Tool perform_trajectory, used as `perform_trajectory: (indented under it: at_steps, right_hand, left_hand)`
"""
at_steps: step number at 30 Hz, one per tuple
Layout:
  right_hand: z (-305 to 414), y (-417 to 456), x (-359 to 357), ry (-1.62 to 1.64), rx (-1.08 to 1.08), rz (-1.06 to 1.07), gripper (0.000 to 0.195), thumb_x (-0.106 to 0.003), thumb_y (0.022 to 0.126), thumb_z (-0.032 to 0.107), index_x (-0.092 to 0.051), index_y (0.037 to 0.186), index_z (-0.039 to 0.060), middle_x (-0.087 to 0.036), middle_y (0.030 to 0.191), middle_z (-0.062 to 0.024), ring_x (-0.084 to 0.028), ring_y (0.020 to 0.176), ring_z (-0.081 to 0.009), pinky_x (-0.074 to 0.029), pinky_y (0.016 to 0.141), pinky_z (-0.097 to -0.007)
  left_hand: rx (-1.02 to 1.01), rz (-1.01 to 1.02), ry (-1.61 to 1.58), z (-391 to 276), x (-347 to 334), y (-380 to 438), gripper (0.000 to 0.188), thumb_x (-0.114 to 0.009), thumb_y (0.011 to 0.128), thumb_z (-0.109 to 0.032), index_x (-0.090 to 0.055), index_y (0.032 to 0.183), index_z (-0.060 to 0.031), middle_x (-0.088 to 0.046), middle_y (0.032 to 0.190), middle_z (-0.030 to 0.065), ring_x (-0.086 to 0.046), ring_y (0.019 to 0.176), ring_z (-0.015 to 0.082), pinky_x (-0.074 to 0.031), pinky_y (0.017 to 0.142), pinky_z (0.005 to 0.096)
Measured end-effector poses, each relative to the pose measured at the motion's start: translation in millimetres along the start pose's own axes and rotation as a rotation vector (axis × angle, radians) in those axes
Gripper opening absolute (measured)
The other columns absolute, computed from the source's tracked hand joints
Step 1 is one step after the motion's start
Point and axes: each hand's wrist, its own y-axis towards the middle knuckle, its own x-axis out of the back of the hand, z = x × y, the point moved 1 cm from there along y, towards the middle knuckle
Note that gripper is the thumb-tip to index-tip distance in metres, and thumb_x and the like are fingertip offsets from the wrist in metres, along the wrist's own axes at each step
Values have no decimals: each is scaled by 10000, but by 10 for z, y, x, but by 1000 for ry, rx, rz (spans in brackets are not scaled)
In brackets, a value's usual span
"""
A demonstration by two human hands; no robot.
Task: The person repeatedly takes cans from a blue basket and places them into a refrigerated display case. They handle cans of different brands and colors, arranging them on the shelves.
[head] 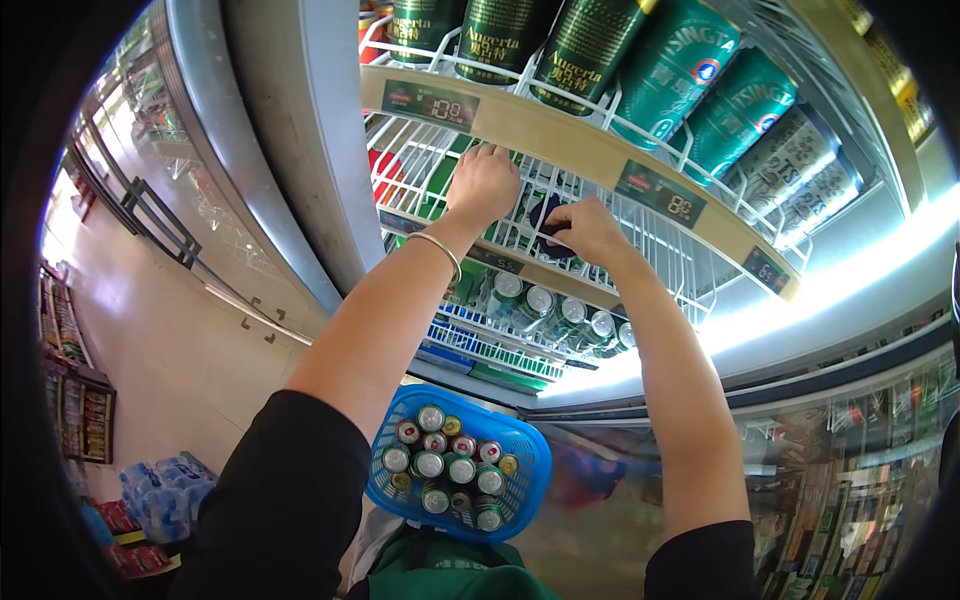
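Note:
Both hands reach into an upright glass-door cooler at a white wire shelf. My left hand (486, 184), with a bangle on its wrist, rests knuckles up on the wires; its fingertips are hidden, so its grip is unclear. To its right, my right hand (589, 229) pinches a dark, soft-looking piece, probably cloth (556, 238), against the wires. Above them, green beer cans (679, 71) and dark green cans (491, 37) stand on the upper shelf. Below, cans with silver tops (540, 298) line a lower shelf. A blue plastic basket (529, 495) holding several cans is near my body.
Price-tag rails (555, 139) edge the shelves. The cooler's door frame (262, 150) rises at left, and a bright light strip (795, 292) runs down the right side. Wrapped water bottles (161, 495) stand on the floor at lower left, near store racks (97, 420).

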Motion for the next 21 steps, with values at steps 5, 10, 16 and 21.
perform_trajectory:
  at_steps: [5, 10, 16, 21]
  right_hand:
    - [-660, -41, 315, 76, 103, -637, 323, -732, 805, 222, -701, 1083, 60, -708, 1023, -132, -669, 922, -233, -507, 846, -330]
    - [-406, -229, 174, 6, -26, -460, 357, -748, 792, 226, -679, 1101, 62, -700, 953, -127, -664, 884, -223, -509, 816, -345]
    - [-846, 123, 74, 111, 64, -626, 384, -767, 771, 241, -678, 1105, 73, -684, 1035, -144, -636, 981, -259, -481, 880, -380]
    - [-1332, 701, 461, -132, -109, -739, 384, -767, 770, 242, -680, 1105, 75, -684, 1041, -144, -635, 989, -262, -480, 884, -381]
  left_hand:
    - [-260, -187, 39, -148, -256, 92, 504, -404, 963, -248, -438, 1397, 5, -379, 1477, 235, -294, 1406, 378, -181, 1203, 465]
    - [-272, 29, 50, -337, -314, 117, 485, -414, 954, -237, -474, 1358, 23, -438, 1422, 261, -359, 1356, 391, -225, 1164, 487]
    - [-283, 142, 188, -407, -893, 198, 289, -473, 873, -72, -632, 1066, 73, -551, 1259, 283, -498, 1213, 385, -387, 1044, 419]
    - [-208, 76, 4, -389, -920, 165, 340, -459, 884, -76, -572, 1176, 59, -556, 1250, 291, -529, 1178, 409, -430, 1015, 442]
